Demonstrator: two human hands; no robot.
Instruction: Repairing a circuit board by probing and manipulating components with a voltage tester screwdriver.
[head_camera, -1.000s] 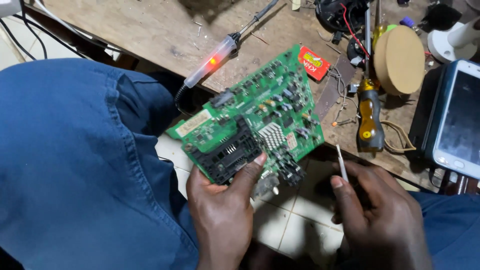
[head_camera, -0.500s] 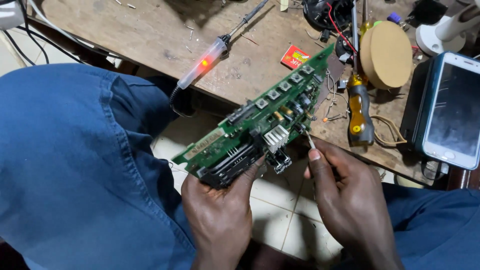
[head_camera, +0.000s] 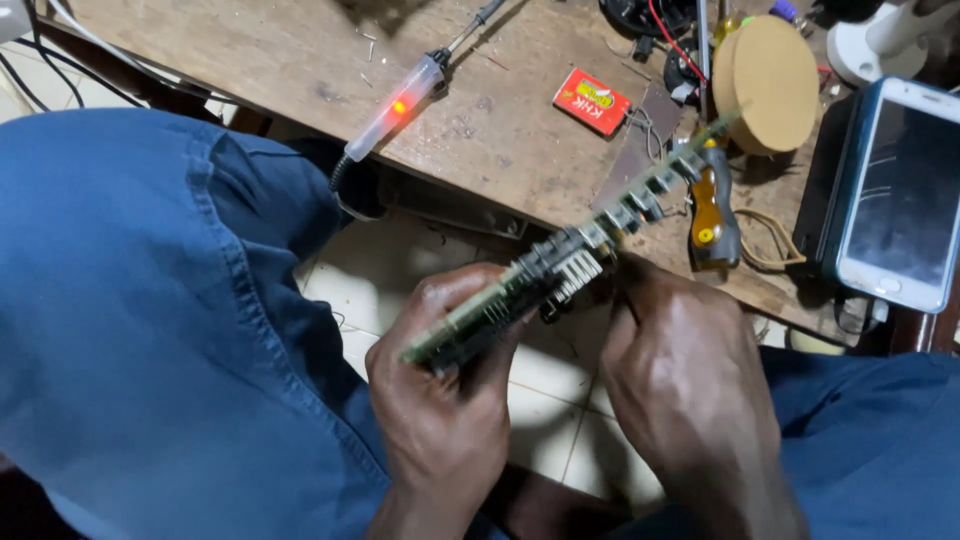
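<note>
My left hand (head_camera: 445, 400) grips the near end of a green circuit board (head_camera: 560, 275), which is tilted almost edge-on so that its row of components and a small silver heat sink show along the rim. My right hand (head_camera: 685, 380) is curled against the board's underside near the middle, its fingertips hidden behind the board. The thin metal tool it pinched earlier is out of sight behind the board.
On the wooden bench (head_camera: 250, 50) lie a soldering iron (head_camera: 400, 105) with a red light glowing, a small red box (head_camera: 592, 102), a round wooden disc (head_camera: 765, 85), a yellow-and-black screwdriver (head_camera: 712, 215) and a phone (head_camera: 895, 190). Blue-trousered legs (head_camera: 150, 330) flank the tiled floor (head_camera: 400, 270).
The board has turned from face-up to nearly edge-on in my left hand. My right hand has moved up from below the board to press against its underside.
</note>
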